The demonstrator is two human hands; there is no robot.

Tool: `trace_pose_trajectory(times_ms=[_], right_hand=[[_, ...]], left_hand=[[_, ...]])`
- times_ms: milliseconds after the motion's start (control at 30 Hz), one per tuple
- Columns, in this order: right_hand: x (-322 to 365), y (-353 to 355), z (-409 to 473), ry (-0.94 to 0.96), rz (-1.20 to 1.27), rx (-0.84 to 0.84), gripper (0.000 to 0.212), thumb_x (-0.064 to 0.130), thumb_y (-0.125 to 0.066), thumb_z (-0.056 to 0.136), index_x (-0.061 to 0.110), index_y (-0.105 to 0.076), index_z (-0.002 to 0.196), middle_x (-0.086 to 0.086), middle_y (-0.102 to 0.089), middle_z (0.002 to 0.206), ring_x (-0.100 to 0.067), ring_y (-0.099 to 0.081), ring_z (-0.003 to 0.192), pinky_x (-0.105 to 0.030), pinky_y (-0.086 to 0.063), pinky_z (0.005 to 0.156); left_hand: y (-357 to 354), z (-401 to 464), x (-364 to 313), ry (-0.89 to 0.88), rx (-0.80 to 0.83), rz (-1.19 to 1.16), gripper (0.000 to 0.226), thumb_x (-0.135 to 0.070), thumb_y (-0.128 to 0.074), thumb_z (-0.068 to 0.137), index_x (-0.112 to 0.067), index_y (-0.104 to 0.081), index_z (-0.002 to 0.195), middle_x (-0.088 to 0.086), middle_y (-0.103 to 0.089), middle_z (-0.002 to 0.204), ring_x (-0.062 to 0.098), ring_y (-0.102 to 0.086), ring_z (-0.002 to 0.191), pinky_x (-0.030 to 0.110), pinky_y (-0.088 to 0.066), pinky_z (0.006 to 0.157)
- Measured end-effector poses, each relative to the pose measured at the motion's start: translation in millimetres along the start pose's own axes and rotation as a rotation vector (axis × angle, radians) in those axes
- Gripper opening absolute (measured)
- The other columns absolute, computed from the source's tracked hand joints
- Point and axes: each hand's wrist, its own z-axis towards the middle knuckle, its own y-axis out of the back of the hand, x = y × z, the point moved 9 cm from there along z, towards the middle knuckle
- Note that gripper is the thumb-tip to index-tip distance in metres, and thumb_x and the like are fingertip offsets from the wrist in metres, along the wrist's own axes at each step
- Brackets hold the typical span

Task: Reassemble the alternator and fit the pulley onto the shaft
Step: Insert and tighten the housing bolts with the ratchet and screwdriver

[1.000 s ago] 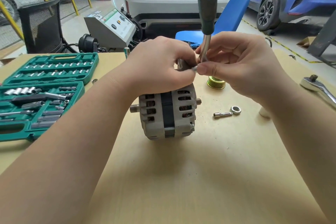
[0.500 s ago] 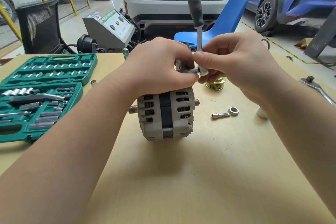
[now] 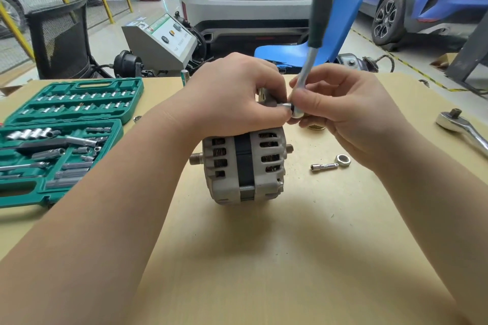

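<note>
The alternator (image 3: 244, 163) stands mid-worktop, housing halves joined, shaft bare. Left hand (image 3: 232, 95) fingers pinch a socket atop it; right hand (image 3: 340, 111) fingers pinch the ratchet (image 3: 314, 42). Pulley (image 3: 315, 128) and nut (image 3: 343, 160) lie unfitted toward the right edge.

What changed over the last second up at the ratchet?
The ratchet handle swung from upright to leaning right, then blurred. Both hands stayed put: left hand on top of the alternator, right hand at the ratchet head. Nut and extension bar unmoved.
</note>
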Motion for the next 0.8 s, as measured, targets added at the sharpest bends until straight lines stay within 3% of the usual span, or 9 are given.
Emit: trace_pose_trajectory(times_ms=[67,167,267,433,667,800], right_hand=[[9.8,-1.2,-4.7,0.128,-0.017,0.029,0.024,0.017,-0.089,0.076,0.011,-0.079,0.097,-0.011,-0.076,0.093,-0.030,-0.074,0.083,-0.037,-0.060,0.078],[14.1,2.4,-14.5,0.232,-0.130,0.001,0.033,0.005,-0.089,0.076,-0.001,-0.075,0.106,-0.013,-0.079,0.100,-0.025,-0.078,0.091,-0.030,-0.062,0.083],[14.3,6.5,-19.4,0.255,-0.261,-0.073,0.036,0.011,-0.092,0.076,0.006,-0.078,0.109,-0.008,-0.082,0.099,-0.024,-0.080,0.093,-0.028,-0.063,0.082],[19.3,0.7,-18.3,0.288,-0.235,-0.070,0.024,0.013,-0.091,0.080,0.017,-0.082,0.102,-0.003,-0.082,0.099,-0.023,-0.080,0.091,-0.030,-0.063,0.082],[16.9,-0.7,-9.5,0.134,-0.137,-0.092,0.009,0.015,-0.087,0.085,0.015,-0.085,0.093,-0.012,-0.080,0.087,-0.035,-0.079,0.080,-0.040,-0.065,0.073],[11.1,-2.5,-3.9,-0.020,-0.051,-0.056,0.020,0.027,-0.090,0.078,0.012,-0.085,0.090,-0.016,-0.080,0.084,-0.039,-0.079,0.077,-0.035,-0.065,0.067]], left_hand=[[-0.5,0.6,0.3,0.001,0.004,0.005,0.025,-0.054,-0.061,0.081,-0.035,-0.076,0.088,-0.015,-0.070,0.098,0.011,-0.062,0.098,0.045,-0.056,0.084],[-0.4,0.5,0.7,0.009,-0.006,-0.002,0.022,-0.052,-0.061,0.078,-0.035,-0.073,0.083,-0.014,-0.070,0.096,0.011,-0.060,0.094,0.042,-0.055,0.082],[-1.0,0.2,0.1,0.017,-0.003,0.025,0.020,-0.052,-0.059,0.077,-0.037,-0.070,0.081,-0.016,-0.069,0.095,0.011,-0.060,0.093,0.039,-0.054,0.081],[0.6,-1.6,1.1,0.055,-0.022,0.009,0.025,-0.053,-0.061,0.077,-0.040,-0.076,0.093,-0.018,-0.071,0.099,0.012,-0.063,0.101,0.042,-0.057,0.088],[4.7,-2.9,-0.4,0.083,-0.066,-0.010,0.028,-0.057,-0.063,0.074,-0.040,-0.073,0.093,-0.015,-0.071,0.093,0.012,-0.064,0.097,0.042,-0.058,0.087],[4.2,-2.1,-0.2,0.098,-0.065,-0.001,0.027,-0.055,-0.062,0.070,-0.037,-0.071,0.087,-0.012,-0.071,0.090,0.016,-0.064,0.097,0.043,-0.057,0.086]])
